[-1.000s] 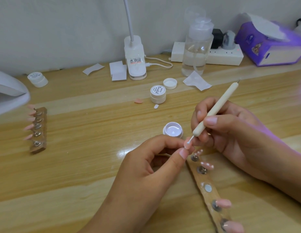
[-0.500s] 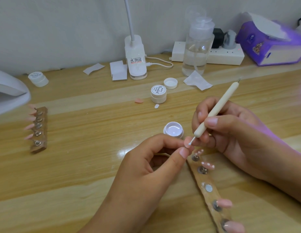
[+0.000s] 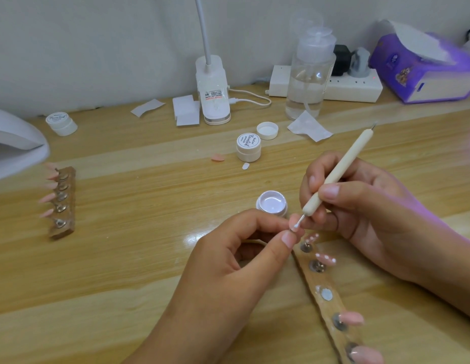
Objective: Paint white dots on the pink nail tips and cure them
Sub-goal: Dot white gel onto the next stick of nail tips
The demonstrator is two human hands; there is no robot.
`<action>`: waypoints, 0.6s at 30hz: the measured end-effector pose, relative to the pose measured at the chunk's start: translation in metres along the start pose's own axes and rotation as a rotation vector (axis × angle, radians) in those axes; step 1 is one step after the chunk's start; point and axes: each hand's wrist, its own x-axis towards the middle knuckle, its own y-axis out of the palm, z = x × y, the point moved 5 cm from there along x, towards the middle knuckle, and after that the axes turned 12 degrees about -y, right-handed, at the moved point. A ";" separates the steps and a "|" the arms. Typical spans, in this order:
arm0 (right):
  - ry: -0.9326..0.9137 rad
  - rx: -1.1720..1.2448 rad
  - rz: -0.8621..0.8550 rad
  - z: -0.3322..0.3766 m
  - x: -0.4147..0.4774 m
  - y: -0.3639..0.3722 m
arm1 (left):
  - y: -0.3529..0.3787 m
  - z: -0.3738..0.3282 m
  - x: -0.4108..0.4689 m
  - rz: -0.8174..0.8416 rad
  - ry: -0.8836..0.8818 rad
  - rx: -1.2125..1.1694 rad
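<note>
Nearest, below the right wrist, a wooden holder strip [image 3: 323,281] runs across the wooden table [image 3: 123,258] from under the left thumb toward the lower right. Two plain pink nail tips [image 3: 352,318] sit on its near mounts, one metal mount [image 3: 326,295] stands bare, and two dotted nail tips [image 3: 326,259] with white spots sit at its far end, just under the right hand's fingers.

The left hand [image 3: 228,258] is curled, thumb and forefinger pinching a single pink nail tip [image 3: 292,222] in front of the right hand. The right hand [image 3: 360,219] grips a cream-handled dotting tool [image 3: 344,169] like a pen, its fine point touching the pinched tip.

Just beyond the left forefinger stands an open jar of white gel [image 3: 272,203]. Farther off past it are a closed white jar [image 3: 248,148], a loose lid [image 3: 267,130], a stray pink tip [image 3: 218,157] and a small white chip [image 3: 245,166].

Well to the left of the left hand lies a second holder strip [image 3: 62,206] carrying pink tips, partly under the white curing lamp [image 3: 16,143], with another white jar [image 3: 61,124] beyond.

Along the wall, beyond both hands, stand a desk-lamp base [image 3: 214,95], white pads [image 3: 185,111], a clear pump bottle [image 3: 308,74], a crumpled wipe [image 3: 308,127], a power strip [image 3: 352,86] and a purple tissue pack [image 3: 423,69].
</note>
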 end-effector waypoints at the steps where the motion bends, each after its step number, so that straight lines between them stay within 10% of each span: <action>1: 0.001 -0.001 -0.002 0.000 0.000 0.000 | 0.000 0.000 0.000 0.000 0.001 0.001; 18: 0.009 0.013 -0.001 -0.001 0.000 -0.001 | 0.000 -0.001 0.000 -0.002 0.002 -0.016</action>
